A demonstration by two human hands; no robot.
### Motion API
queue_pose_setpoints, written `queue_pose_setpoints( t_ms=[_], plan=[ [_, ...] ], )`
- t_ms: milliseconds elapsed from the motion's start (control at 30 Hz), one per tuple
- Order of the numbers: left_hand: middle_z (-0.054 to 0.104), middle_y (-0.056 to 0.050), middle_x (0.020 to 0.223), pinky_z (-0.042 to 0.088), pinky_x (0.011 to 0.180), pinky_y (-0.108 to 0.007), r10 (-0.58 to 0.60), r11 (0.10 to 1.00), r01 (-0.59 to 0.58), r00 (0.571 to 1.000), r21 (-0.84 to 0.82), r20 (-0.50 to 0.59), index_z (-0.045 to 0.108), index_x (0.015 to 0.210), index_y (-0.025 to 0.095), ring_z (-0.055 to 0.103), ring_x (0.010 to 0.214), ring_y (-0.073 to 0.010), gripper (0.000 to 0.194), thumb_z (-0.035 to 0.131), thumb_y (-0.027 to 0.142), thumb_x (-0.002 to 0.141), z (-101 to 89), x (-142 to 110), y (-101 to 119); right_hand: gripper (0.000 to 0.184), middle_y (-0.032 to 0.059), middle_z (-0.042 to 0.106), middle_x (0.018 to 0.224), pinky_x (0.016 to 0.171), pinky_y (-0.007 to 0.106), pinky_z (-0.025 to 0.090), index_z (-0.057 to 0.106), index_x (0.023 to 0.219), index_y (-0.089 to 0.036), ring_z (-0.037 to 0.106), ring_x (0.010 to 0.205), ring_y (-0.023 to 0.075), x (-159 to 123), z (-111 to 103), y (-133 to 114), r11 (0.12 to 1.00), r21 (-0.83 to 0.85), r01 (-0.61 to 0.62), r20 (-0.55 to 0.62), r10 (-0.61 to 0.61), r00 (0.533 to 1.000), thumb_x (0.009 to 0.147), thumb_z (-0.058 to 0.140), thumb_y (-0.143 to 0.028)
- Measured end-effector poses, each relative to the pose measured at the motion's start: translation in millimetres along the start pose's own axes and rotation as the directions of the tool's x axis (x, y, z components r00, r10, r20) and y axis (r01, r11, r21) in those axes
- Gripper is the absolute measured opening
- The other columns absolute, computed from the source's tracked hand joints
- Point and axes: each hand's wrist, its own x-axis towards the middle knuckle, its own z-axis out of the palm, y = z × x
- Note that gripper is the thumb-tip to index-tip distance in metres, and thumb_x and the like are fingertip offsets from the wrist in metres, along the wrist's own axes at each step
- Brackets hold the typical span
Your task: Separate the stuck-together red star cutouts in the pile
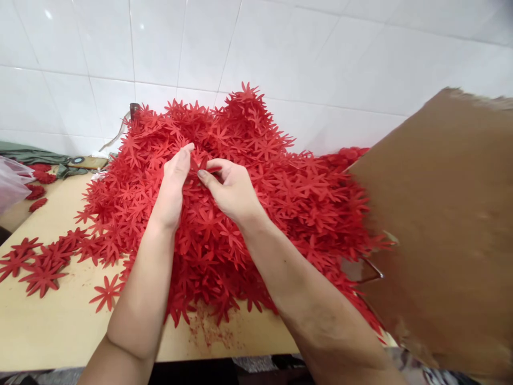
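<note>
A large heap of red star-shaped flower cutouts [256,133], with long narrow petals, fills the middle of the table. Over the front of this heap, my right hand [230,184] pinches a red flower cutout [203,162] between thumb and fingers. My left hand [176,171] is close beside it, turned edge-on with its thumb side up. The left palm faces the cutout, but most of the left fingers are hidden, so I cannot tell whether they grip it. Below the hands, more cutouts lie loosely at many angles.
A brown cardboard sheet [441,224] leans at the right, against the heap. Loose cutouts [42,267] lie on the pale tabletop [76,326] at left. Behind stands a white tiled wall [320,59]. Clear plastic [14,182] and green cloth [30,153] are at far left.
</note>
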Motion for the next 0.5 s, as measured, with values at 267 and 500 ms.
queue_pose_setpoints(
  t_ms=[267, 500],
  plan=[
    [0.063, -0.003, 0.106, 0.044, 0.093, -0.027, -0.070, 0.985, 0.091, 0.988, -0.146, 0.140, 0.061, 0.102, 0.016, 0.058, 0.099, -0.0138, 0.032, 0.058, 0.038, 0.080, -3.2, -1, 7, 0.011, -0.0044, 0.051, 0.060, 0.063, 0.026, 0.043, 0.047, 0.078, -0.019, 0.052, 0.056, 0.0094, -2, -1, 4, 0.999, 0.005, 0.050, -0.037, -0.050, 0.998, 0.080, 0.057, -0.025],
    [0.065, -0.002, 0.087, 0.049, 0.074, -0.025, -0.020, 0.997, 0.033, 0.981, -0.069, 0.191, 0.062, 0.103, 0.017, 0.060, 0.077, -0.0120, 0.039, 0.067, 0.040, 0.072, -0.9, 0, -1, 0.009, -0.0043, 0.052, 0.061, 0.057, 0.025, 0.042, 0.049, 0.077, -0.018, 0.049, 0.052, 0.0080, -3, -16, -3, 1.000, -0.003, 0.013, -0.071, -0.013, 0.997, 0.080, 0.057, -0.022]
  ],
)
